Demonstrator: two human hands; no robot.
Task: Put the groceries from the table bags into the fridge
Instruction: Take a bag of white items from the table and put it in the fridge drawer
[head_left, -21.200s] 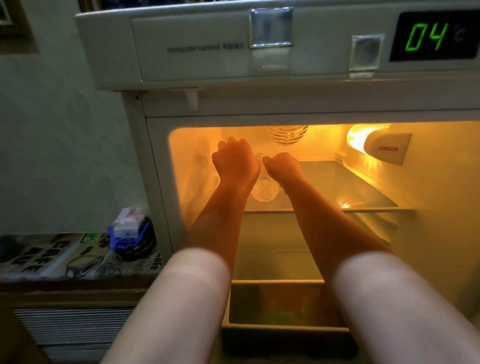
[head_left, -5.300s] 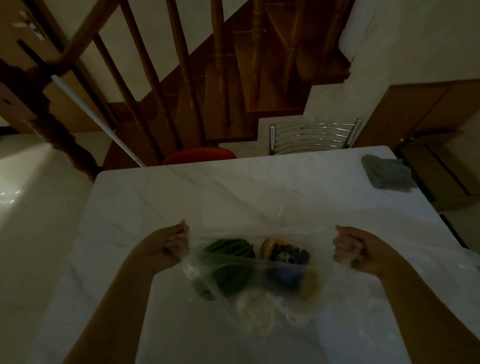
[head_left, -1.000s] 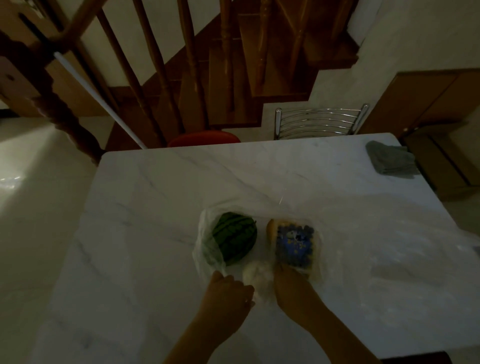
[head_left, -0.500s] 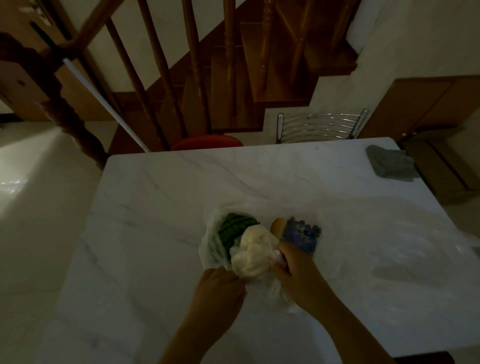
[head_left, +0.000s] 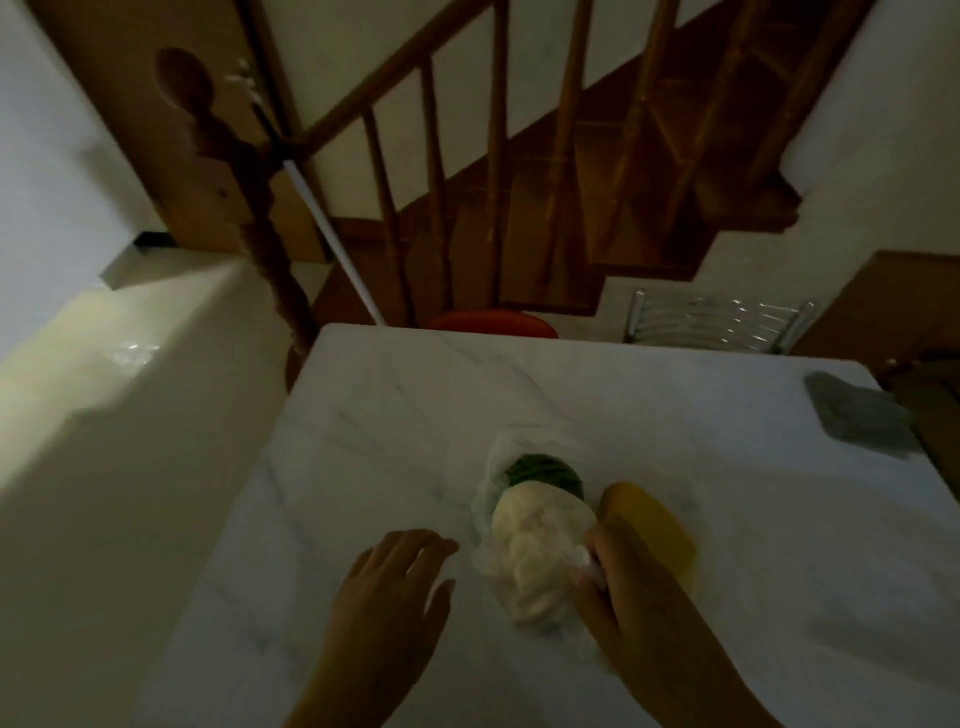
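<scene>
1. Hands first, nearest the camera: the left hand (head_left: 397, 577) hovers flat over the marble counter (head_left: 363, 467), fingers spread and nearly straight, holding nothing.
2. To its right, the right hand (head_left: 618, 582) curls its fingers round a crumpled white bundle (head_left: 537, 540), a pale bagged item wrapped in thin plastic; the fingertips press into the wrapping on the bundle's right side.
3. Clear plastic bag (head_left: 485, 499) film puffs up round the bundle on the side facing the left hand, a short gap away from that hand's fingertips.
4. Just beyond the bundle, farther from the right hand, a green striped watermelon (head_left: 543, 470) sits inside the bag, touching the bundle's far edge and half hidden by it.
5. Right of the right hand's knuckles lies a yellow-orange item (head_left: 649, 525), blurred; what it is cannot be told. It lies just beside the bundle.
6. Well beyond and to the right of the right hand, near the counter's far corner, rests a folded grey cloth (head_left: 857, 423).
7. Past the counter's far edge, ahead of both hands, a red seat (head_left: 493, 325) shows, with a chrome chair back (head_left: 719, 322) to its right.
8. Farthest off stand a wooden staircase (head_left: 649, 197) with its railing, and a white pole (head_left: 332, 239) leaning against the post.
</scene>
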